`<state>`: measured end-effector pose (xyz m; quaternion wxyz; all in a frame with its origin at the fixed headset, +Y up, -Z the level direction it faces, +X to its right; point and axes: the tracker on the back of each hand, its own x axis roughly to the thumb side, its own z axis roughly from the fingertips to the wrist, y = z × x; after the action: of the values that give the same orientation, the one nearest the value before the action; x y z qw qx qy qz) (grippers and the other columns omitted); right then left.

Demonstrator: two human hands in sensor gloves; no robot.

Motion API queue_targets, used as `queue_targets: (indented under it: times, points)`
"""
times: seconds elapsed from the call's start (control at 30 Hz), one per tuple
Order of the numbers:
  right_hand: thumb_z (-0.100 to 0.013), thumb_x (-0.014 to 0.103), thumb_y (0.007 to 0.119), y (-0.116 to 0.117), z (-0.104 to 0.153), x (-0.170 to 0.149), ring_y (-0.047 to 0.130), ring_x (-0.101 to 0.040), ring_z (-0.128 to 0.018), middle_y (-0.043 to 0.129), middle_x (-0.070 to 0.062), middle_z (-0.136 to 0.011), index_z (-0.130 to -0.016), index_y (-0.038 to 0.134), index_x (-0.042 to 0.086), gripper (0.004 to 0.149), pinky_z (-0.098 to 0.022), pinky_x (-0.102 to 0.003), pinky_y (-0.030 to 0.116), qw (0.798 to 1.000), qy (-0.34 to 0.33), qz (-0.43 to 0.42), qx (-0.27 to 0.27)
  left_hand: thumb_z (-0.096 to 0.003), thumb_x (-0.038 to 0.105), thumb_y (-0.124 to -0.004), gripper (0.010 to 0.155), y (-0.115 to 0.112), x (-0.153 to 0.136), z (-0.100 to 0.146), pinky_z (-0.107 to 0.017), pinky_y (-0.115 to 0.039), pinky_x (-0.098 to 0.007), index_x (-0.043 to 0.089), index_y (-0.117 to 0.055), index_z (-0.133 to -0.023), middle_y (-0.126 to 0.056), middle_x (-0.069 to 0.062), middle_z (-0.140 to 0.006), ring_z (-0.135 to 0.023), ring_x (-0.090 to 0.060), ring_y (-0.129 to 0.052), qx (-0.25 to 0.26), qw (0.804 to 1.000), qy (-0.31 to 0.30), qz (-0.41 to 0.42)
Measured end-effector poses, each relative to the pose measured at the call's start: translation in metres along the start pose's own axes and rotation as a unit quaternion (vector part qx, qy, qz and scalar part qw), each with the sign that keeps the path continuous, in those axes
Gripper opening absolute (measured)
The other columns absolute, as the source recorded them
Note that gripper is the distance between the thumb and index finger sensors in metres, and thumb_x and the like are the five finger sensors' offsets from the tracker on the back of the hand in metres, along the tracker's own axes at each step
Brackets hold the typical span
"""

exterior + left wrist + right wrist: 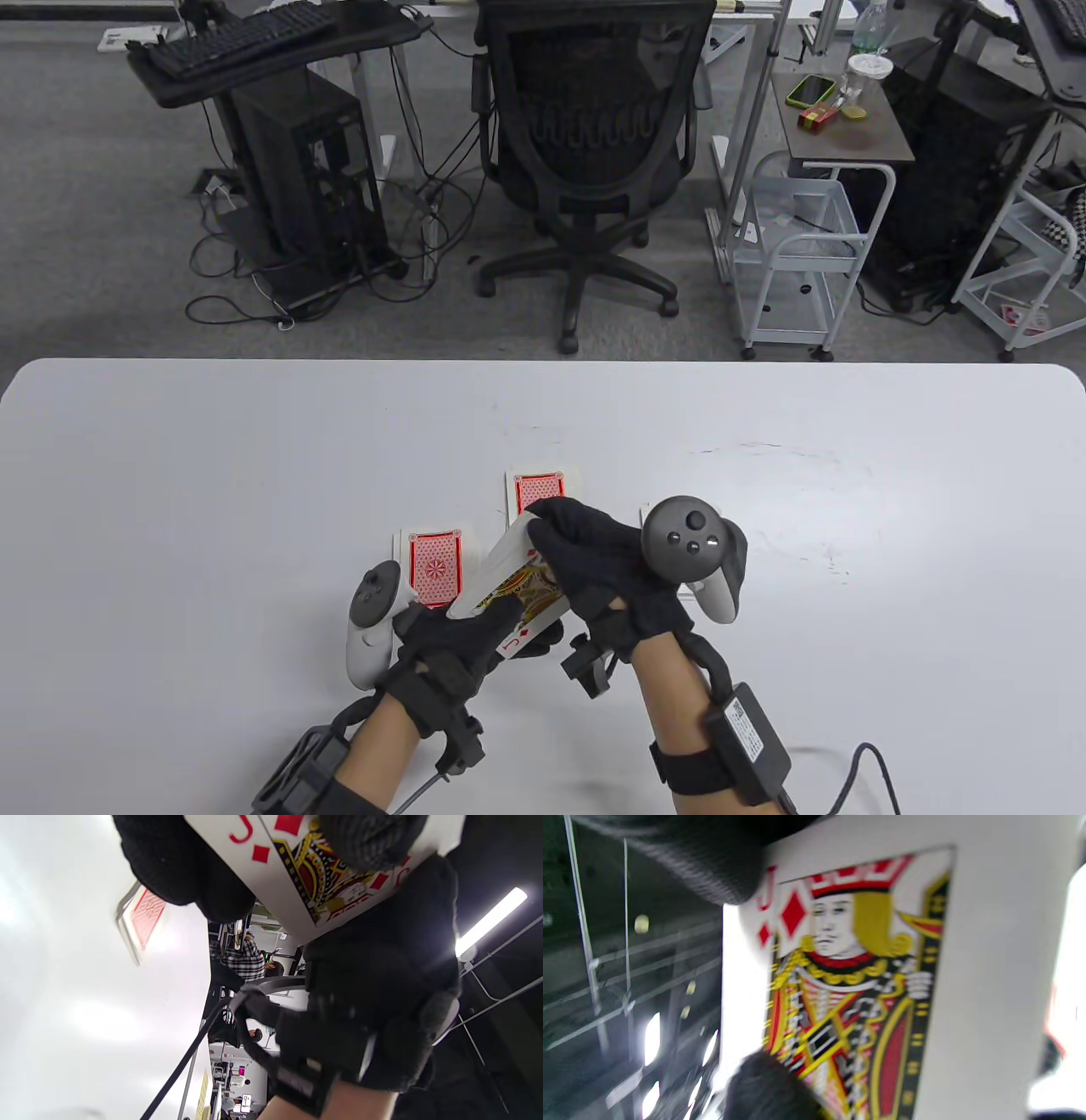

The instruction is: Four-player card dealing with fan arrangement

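Table [212, 475], white and smooth, fills the near half of the table view; beyond it lie grey carpet, a black office chair [585, 127], a computer tower [310, 170] and a white cart [797, 246]. Three red-backed cards [434, 567] lie face down near the hands, one mostly hidden. The left hand [441, 649] grips the deck [509, 586], and the right hand [594, 564] pinches its far edge. Left wrist view: the card reads "J" with red diamonds. Right wrist view: blurred, the same jack beneath curled fingertips [691, 861].
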<state>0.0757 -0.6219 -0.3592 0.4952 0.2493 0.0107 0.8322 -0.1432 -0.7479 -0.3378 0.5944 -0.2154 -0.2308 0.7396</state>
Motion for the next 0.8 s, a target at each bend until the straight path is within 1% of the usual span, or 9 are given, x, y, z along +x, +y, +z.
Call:
queue_targets:
  times: [0.1,0.2,0.3,0.47,0.5,0.57,0.63,0.73,0.8]
  points:
    - [-0.058,0.026,0.074,-0.002,0.001,-0.005,0.087,-0.044,-0.078,0.075,-0.015,-0.094,-0.098,0.073,0.016,0.041,-0.058,-0.07,0.06,0.999,0.004,0.024,0.022,-0.0526,0.044,-0.074,0.052,0.003,-0.007,0.003,-0.067,-0.074,-0.05,0.041,-0.061,-0.103,-0.076,0.005,-0.106,-0.094,-0.033,-0.084,0.012,1.0,0.007,-0.017]
    - [-0.057,0.052,0.077,-0.002,0.006,-0.012,0.089,-0.039,-0.073,0.077,-0.011,-0.091,-0.099,0.071,0.017,0.055,-0.057,-0.067,0.063,0.999,0.01,0.037,-0.028,-0.0531,0.043,-0.073,0.053,0.001,-0.01,0.003,-0.068,-0.073,-0.049,0.039,-0.059,-0.104,-0.074,0.006,-0.106,-0.096,-0.032,-0.082,0.017,0.999,0.021,-0.025]
    - [-0.051,0.033,0.081,0.002,0.005,-0.009,0.099,-0.032,-0.06,0.088,-0.008,-0.076,-0.086,0.081,0.016,0.039,-0.057,-0.061,0.069,0.993,-0.049,0.071,-0.081,-0.0539,0.042,-0.073,0.056,-0.003,-0.011,0.002,-0.067,-0.074,-0.047,0.034,-0.054,-0.106,-0.072,0.003,-0.107,-0.096,-0.029,-0.081,0.004,0.999,0.025,-0.032]
    - [-0.049,0.018,0.079,0.0,0.002,-0.007,0.097,-0.034,-0.07,0.085,-0.01,-0.083,-0.09,0.079,0.018,0.041,-0.061,-0.063,0.065,0.994,-0.103,0.038,-0.021,-0.0538,0.041,-0.074,0.053,-0.001,-0.013,0.005,-0.066,-0.074,-0.05,0.034,-0.06,-0.105,-0.073,-0.001,-0.108,-0.095,-0.034,-0.083,0.007,0.999,0.029,-0.026]
    - [-0.051,0.019,0.079,-0.001,0.001,-0.009,0.096,-0.035,-0.072,0.084,-0.01,-0.085,-0.092,0.078,0.018,0.041,-0.061,-0.064,0.064,0.995,-0.094,0.026,-0.012,-0.0537,0.041,-0.074,0.053,0.0,-0.012,0.006,-0.066,-0.074,-0.05,0.035,-0.061,-0.105,-0.073,0.0,-0.108,-0.095,-0.034,-0.083,0.011,0.999,0.026,-0.028]
    - [-0.057,0.039,0.077,-0.001,0.003,-0.018,0.087,-0.043,-0.081,0.076,-0.015,-0.094,-0.103,0.066,0.014,0.054,-0.06,-0.068,0.06,0.999,-0.04,0.014,0.001,-0.0537,0.042,-0.073,0.053,0.002,-0.012,0.006,-0.067,-0.074,-0.049,0.039,-0.059,-0.104,-0.072,0.004,-0.109,-0.096,-0.032,-0.082,0.009,1.0,0.013,-0.014]
    - [-0.056,0.053,0.077,-0.001,0.005,-0.024,0.086,-0.043,-0.079,0.074,-0.014,-0.094,-0.104,0.064,0.014,0.063,-0.059,-0.069,0.061,0.999,-0.002,0.05,-0.021,-0.0535,0.042,-0.074,0.053,0.003,-0.011,0.007,-0.067,-0.072,-0.05,0.042,-0.059,-0.104,-0.071,0.007,-0.109,-0.097,-0.033,-0.08,0.017,1.0,0.004,0.01]
    - [-0.054,0.044,0.079,0.007,0.004,-0.028,0.098,-0.031,-0.059,0.086,-0.005,-0.077,-0.09,0.076,0.018,0.044,-0.055,-0.064,0.068,0.994,0.015,0.091,-0.061,-0.0541,0.042,-0.072,0.054,0.003,-0.011,0.008,-0.069,-0.071,-0.049,0.043,-0.055,-0.105,-0.069,0.011,-0.109,-0.101,-0.029,-0.075,0.023,1.0,0.003,0.007]
    - [-0.053,0.033,0.078,0.013,0.001,-0.029,0.096,-0.031,-0.06,0.084,-0.008,-0.079,-0.092,0.072,0.016,0.043,-0.057,-0.065,0.065,0.998,-0.011,0.048,-0.047,-0.0541,0.042,-0.072,0.054,0.006,-0.016,0.009,-0.069,-0.071,-0.048,0.045,-0.054,-0.105,-0.069,0.013,-0.109,-0.101,-0.028,-0.074,0.028,0.999,0.0,0.028]
